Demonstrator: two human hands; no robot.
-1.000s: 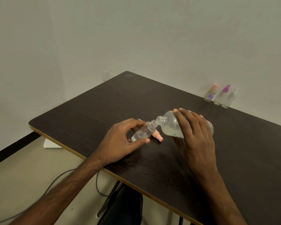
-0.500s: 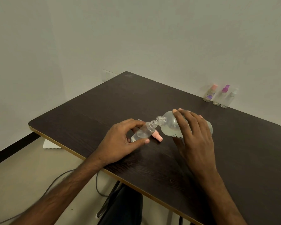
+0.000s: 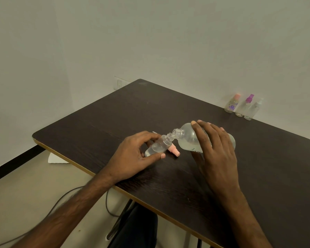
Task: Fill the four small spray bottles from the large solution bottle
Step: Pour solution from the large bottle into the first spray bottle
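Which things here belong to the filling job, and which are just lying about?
Job: large solution bottle in the right hand; open small spray bottle in the left hand; pink spray cap on the table; three capped spray bottles at the back.
Lying about: wall socket; white sheet on the floor; grey cable.

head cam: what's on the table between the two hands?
In the head view, a pink spray cap lies on its side on the table, under where the mouth of the large solution bottle meets the neck of the small spray bottle.
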